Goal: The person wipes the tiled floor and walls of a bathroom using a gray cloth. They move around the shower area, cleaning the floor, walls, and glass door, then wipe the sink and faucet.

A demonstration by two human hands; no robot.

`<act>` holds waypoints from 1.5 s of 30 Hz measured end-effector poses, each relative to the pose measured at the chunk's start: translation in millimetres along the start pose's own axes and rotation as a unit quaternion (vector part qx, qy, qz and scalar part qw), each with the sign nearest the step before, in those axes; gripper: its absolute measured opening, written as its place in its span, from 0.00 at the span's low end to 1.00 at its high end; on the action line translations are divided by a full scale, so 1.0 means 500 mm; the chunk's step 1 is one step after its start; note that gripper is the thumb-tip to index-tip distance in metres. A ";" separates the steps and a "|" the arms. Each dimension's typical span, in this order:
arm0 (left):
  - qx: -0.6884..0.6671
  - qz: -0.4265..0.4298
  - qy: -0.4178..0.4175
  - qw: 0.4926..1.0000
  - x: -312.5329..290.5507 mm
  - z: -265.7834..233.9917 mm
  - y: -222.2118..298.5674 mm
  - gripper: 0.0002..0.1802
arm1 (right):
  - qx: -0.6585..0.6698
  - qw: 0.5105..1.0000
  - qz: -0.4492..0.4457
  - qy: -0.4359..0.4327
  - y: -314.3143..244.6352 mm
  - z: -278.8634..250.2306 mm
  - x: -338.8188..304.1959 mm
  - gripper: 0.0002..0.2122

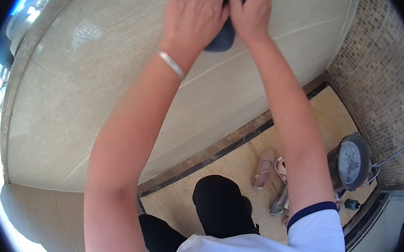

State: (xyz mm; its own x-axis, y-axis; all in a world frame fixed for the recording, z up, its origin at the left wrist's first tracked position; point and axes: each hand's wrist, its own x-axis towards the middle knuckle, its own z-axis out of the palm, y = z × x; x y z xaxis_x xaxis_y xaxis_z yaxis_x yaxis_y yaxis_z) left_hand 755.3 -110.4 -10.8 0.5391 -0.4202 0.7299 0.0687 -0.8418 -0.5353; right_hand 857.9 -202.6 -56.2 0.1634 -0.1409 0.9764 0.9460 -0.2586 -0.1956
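Observation:
Both my arms stretch up to the top edge of the head view, over a beige tiled surface. My left hand (193, 13), with a pale bracelet (171, 65) on its wrist, lies over a dark grey object with a rounded end (220, 41). Close beside it, my right hand (252, 12) grips the same object with bent fingers. The object presses against the tiles or lies just off them; I cannot tell which. Its upper part and most of my fingertips are cut off by the frame, so its kind does not show.
A shiny patch (85, 33) marks the tiles at left. Below, several shoes (264, 168) lie on the ribbed tan floor (223, 159). At right, a dark bucket (350, 162) with greyish liquid stands by a mosaic wall (387, 71). A small dark green item (351, 204) lies near it.

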 end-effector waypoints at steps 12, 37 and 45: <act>0.033 0.165 -0.209 0.963 -0.390 0.101 0.179 0.26 | -0.051 0.971 0.154 -0.174 -0.026 -0.101 -0.498 0.27; -0.074 0.059 -0.287 0.953 -0.776 0.011 0.125 0.19 | 0.125 0.929 0.214 -0.275 -0.261 -0.056 -0.697 0.20; 0.002 -0.139 -0.176 0.975 -0.668 -0.136 0.007 0.21 | 0.127 0.977 0.027 -0.171 -0.334 0.037 -0.435 0.10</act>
State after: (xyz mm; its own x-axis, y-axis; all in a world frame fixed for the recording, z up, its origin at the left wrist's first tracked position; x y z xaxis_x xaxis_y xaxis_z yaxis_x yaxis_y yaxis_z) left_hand 518.3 3.9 -227.3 0.7530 -0.0330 0.6572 0.2570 -0.9047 -0.3399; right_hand 669.6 -110.9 -234.3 0.2588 0.1905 0.9470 0.9650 -0.0090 -0.2620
